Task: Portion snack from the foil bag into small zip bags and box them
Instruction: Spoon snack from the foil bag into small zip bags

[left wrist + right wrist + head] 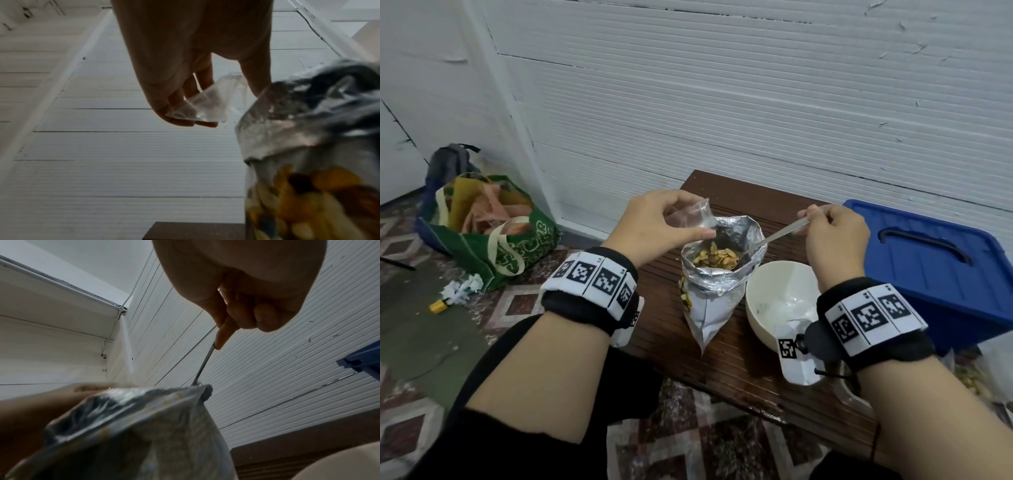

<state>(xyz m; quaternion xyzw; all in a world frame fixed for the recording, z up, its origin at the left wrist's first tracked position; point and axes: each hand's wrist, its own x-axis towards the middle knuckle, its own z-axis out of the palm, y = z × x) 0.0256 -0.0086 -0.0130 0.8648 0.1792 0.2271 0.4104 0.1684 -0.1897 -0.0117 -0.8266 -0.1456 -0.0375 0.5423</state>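
Note:
An open foil bag [717, 284] of yellow-brown snack pieces [717, 257] stands on the dark wooden table [743, 370]. My left hand [654, 222] pinches a small clear zip bag [700, 214] just above the foil bag's far left rim; the left wrist view shows the zip bag [203, 104] held between my fingertips beside the foil bag [298, 123]. My right hand [832, 236] grips the handle of a metal spoon [774, 236] whose bowl sits down in the snack. In the right wrist view the spoon [203, 365] enters the foil bag [144, 426].
A cream bowl [780, 298] holding white plastic sits right of the foil bag. A blue lidded box [935, 267] stands at the table's right. On the floor at left are a green tote bag [493, 229], crumpled paper [462, 289] and a backpack [448, 164]. A white ribbed wall rises behind.

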